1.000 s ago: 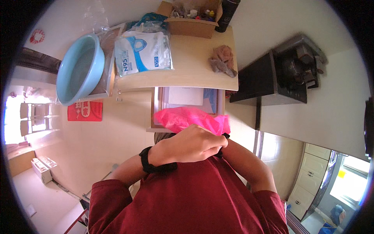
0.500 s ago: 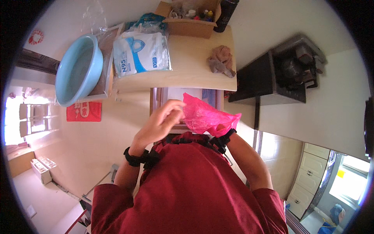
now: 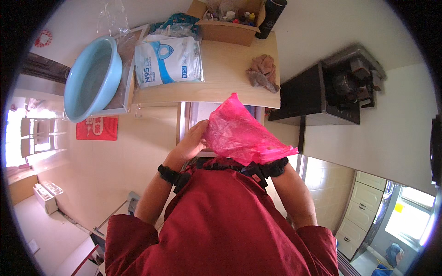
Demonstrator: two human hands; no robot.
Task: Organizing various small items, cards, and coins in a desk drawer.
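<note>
Pink plastic bag held up below the wooden worktop

The light blue basin sits at the worktop's left end, a pack of face masks beside it. The pink plastic bag hangs before the chest; the left hand grips its edge, the right hand is hidden behind it.

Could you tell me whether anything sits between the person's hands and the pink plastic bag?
Nothing visible does: the left hand touches the thin pink plastic bag at its left edge. The right hand is hidden behind the bag.
</note>
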